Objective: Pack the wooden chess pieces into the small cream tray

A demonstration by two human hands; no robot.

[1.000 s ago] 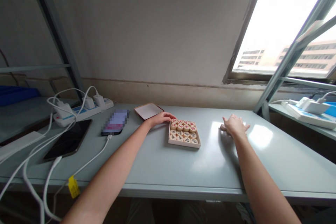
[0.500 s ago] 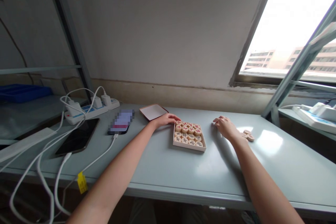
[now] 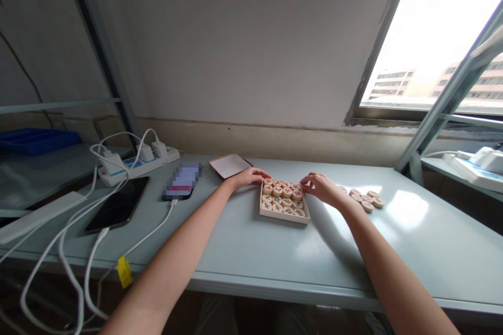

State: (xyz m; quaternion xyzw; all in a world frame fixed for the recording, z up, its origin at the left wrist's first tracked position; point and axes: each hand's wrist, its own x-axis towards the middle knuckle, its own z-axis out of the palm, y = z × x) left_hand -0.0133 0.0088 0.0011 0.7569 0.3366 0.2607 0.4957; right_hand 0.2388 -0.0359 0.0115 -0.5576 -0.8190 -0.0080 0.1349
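Note:
A shallow cream box [image 3: 284,216] full of round wooden chess pieces [image 3: 282,198] sits in the middle of the grey table [image 3: 251,251]. My left hand [image 3: 247,177] rests against the box's far left corner, fingers curled on its edge. At the box's far right corner is my right hand [image 3: 320,188], with its fingertips pinched over a piece there. Several loose pieces [image 3: 365,200] lie on the table to the right of that hand.
The box lid [image 3: 230,165] lies behind my left hand. A phone [image 3: 181,181], a dark tablet [image 3: 118,210] and a power strip [image 3: 135,163] with white cables are at the left. Metal shelf posts stand at both sides, with a window at the right.
My right hand has moved left from the loose pieces to the box's far right corner. The left hand stays at the box. The view has shifted slightly.

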